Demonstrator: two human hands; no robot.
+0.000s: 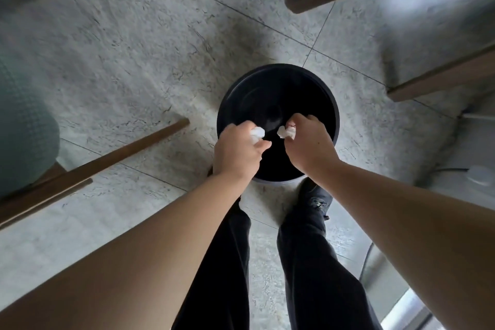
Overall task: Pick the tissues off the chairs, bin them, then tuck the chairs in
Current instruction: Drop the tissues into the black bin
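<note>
Two crumpled tissues, one pinched in the left hand [235, 150] and one in the right hand [308, 142], hang over the black bin [278, 83], poised for dropping.

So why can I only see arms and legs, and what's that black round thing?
The camera sits on the person's head and looks down, so you see what they see: their own arms, black trousers and a shoe. The black round thing is a bin standing on the grey tiled floor, seen from above. Both hands are over its opening. The left hand holds a scrunched white tissue in its fingers, and the right hand holds another tissue. The brown wooden bars at the edges are chair legs, with a green seat on the left.
</note>
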